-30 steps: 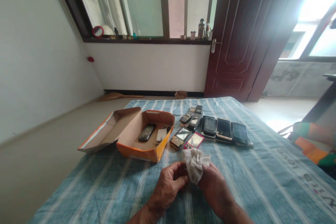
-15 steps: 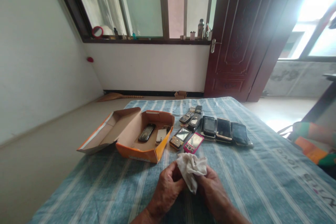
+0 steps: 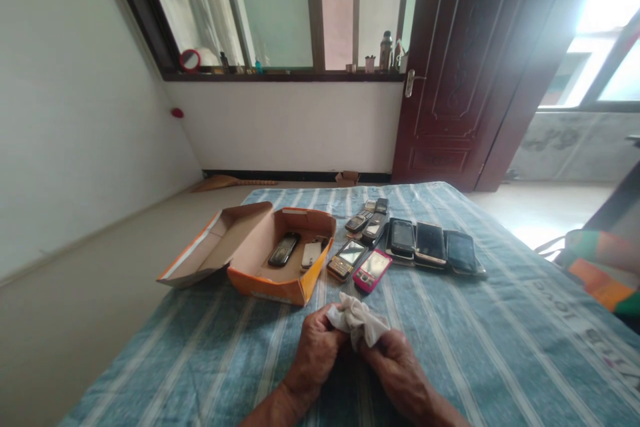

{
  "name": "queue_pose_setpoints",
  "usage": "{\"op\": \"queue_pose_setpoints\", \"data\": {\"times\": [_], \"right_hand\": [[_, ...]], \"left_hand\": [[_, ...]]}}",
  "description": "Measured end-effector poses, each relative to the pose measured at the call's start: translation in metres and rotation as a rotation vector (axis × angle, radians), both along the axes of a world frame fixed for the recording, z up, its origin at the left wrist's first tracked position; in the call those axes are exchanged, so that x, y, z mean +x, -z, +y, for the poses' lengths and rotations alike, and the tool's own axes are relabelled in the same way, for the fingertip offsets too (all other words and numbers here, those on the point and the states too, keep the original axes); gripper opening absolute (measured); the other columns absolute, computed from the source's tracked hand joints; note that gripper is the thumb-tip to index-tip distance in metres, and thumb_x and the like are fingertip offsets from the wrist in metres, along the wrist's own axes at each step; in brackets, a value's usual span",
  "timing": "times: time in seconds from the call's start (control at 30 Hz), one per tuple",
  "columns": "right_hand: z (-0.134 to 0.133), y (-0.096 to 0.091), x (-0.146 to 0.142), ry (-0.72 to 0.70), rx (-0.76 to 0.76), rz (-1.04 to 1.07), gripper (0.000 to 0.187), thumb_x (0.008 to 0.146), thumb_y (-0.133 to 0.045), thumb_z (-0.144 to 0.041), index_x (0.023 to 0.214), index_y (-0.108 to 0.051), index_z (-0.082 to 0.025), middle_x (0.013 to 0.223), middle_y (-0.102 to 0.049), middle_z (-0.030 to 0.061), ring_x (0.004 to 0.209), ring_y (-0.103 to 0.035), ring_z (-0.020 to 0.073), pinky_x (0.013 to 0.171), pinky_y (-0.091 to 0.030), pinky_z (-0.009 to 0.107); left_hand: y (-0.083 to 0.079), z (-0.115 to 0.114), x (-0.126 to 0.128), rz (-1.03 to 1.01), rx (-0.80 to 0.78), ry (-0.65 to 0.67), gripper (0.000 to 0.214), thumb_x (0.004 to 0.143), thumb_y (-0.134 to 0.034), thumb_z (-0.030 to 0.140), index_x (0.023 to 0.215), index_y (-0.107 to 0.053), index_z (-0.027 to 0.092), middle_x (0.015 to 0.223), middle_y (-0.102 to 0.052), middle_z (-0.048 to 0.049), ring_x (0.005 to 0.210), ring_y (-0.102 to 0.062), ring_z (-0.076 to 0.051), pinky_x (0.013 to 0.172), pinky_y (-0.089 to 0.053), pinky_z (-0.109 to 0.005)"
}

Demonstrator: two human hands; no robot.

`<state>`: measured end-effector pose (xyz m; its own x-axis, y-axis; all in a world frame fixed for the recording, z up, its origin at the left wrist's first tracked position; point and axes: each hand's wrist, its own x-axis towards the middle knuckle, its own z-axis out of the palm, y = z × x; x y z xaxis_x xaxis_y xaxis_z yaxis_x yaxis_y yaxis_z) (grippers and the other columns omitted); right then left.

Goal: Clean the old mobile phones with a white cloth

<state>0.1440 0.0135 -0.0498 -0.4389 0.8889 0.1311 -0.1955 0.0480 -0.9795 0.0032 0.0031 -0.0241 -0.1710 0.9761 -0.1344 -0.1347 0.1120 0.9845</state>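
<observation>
A crumpled white cloth point(image 3: 359, 320) is pinched between my two hands, low in the middle of the view. My left hand point(image 3: 317, 343) is closed on its left side, and my right hand point(image 3: 395, 360) grips its right side. Whether anything is wrapped inside the cloth is hidden. Just beyond the cloth lies a pink-edged phone point(image 3: 373, 271), beside a keypad phone with gold keys point(image 3: 347, 259). Left of them stands an open orange cardboard box point(image 3: 280, 288), holding a dark phone point(image 3: 284, 249) and a white phone point(image 3: 311, 255).
Older keypad phones point(image 3: 375, 227) lie piled behind the pink-edged one. Stacks of touchscreen phones point(image 3: 430, 243) sit in a row to the right. Everything rests on a blue striped cloth cover point(image 3: 200, 360). A dark red door point(image 3: 450, 80) stands beyond.
The white cloth has been bunched up and its hanging end no longer shows. My right hand has turned inward with its fingers curled tighter. The view has shifted slightly.
</observation>
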Motion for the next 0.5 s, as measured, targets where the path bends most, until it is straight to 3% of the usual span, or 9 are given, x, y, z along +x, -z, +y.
{"op": "queue_pose_setpoints", "data": {"times": [0.17, 0.27, 0.33, 0.5], "right_hand": [[-0.003, -0.005, -0.002, 0.041, -0.002, 0.124, 0.024, 0.079, -0.071, -0.034, 0.1, -0.074, -0.023, 0.092, -0.07, 0.003, 0.088, -0.061, 0.0224, 0.09, -0.046, 0.035], [-0.002, -0.004, -0.003, 0.05, -0.007, 0.114, 0.033, 0.078, -0.073, -0.034, 0.109, -0.071, -0.023, 0.107, -0.069, 0.0052, 0.101, -0.06, 0.0249, 0.096, -0.043, 0.036], [-0.002, -0.002, -0.002, 0.051, 0.003, 0.081, 0.041, 0.078, -0.073, -0.033, 0.118, -0.066, -0.025, 0.115, -0.068, 0.0052, 0.107, -0.059, 0.0253, 0.098, -0.042, 0.037], [0.0, 0.005, 0.001, 0.06, -0.026, 0.076, 0.038, 0.083, -0.069, -0.039, 0.118, -0.068, -0.025, 0.108, -0.069, 0.0038, 0.1, -0.059, 0.0233, 0.097, -0.041, 0.035]], "left_hand": [[-0.002, 0.001, -0.002, 0.137, 0.093, 0.003, 0.01, 0.065, -0.071, 0.023, 0.066, -0.063, 0.017, 0.061, -0.062, 0.0014, 0.057, -0.054, -0.013, 0.056, -0.044, -0.021], [0.003, 0.0, -0.005, 0.448, 0.252, 0.026, 0.002, 0.071, -0.062, 0.017, 0.068, -0.062, 0.018, 0.065, -0.064, -0.0005, 0.064, -0.058, -0.016, 0.063, -0.046, -0.022], [0.008, -0.002, -0.007, 0.676, 0.374, 0.026, 0.01, 0.073, -0.055, 0.013, 0.065, -0.058, 0.019, 0.063, -0.061, -0.0007, 0.06, -0.057, -0.015, 0.058, -0.043, -0.023], [0.018, -0.005, -0.006, 1.064, 0.662, 0.014, 0.018, 0.071, -0.048, 0.004, 0.063, -0.051, 0.02, 0.061, -0.057, -0.0014, 0.057, -0.054, -0.014, 0.054, -0.039, -0.023]]}}
